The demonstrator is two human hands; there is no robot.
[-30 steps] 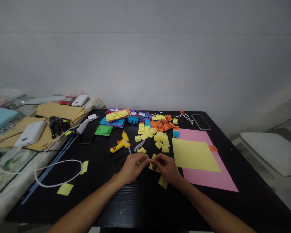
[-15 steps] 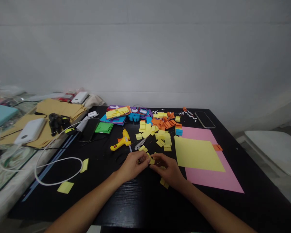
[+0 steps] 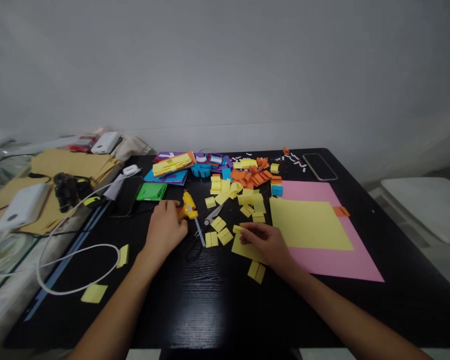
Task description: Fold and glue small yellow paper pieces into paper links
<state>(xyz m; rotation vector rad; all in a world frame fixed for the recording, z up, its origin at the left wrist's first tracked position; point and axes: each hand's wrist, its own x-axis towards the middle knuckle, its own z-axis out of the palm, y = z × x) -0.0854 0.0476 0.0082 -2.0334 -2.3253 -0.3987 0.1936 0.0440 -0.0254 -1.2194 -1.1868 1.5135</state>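
Note:
My left hand [image 3: 165,226] is closed around the handle of a yellow hot glue gun [image 3: 189,205], which lies on the black table with a glue stick [image 3: 200,232] poking out of its rear. The handle is hidden under my fingers. In my right hand [image 3: 267,244] a small folded piece of yellow paper [image 3: 237,229] is pinched between thumb and fingertips. Below that hand lies a flat yellow sheet [image 3: 247,251], partly covered. Several folded yellow pieces [image 3: 225,236] lie between the hands, close to scissors [image 3: 210,218].
To the right, a yellow sheet [image 3: 311,225] rests on a pink sheet [image 3: 337,265]. Orange folded pieces [image 3: 249,177] and stacks of coloured paper sit at the back. A phone [image 3: 320,167] lies back right. A white cable [image 3: 78,290] loops across the left side.
My left hand has left the folded yellow paper and moved left onto the glue gun. My right hand keeps a yellow piece, slightly farther forward. The view has shifted a little.

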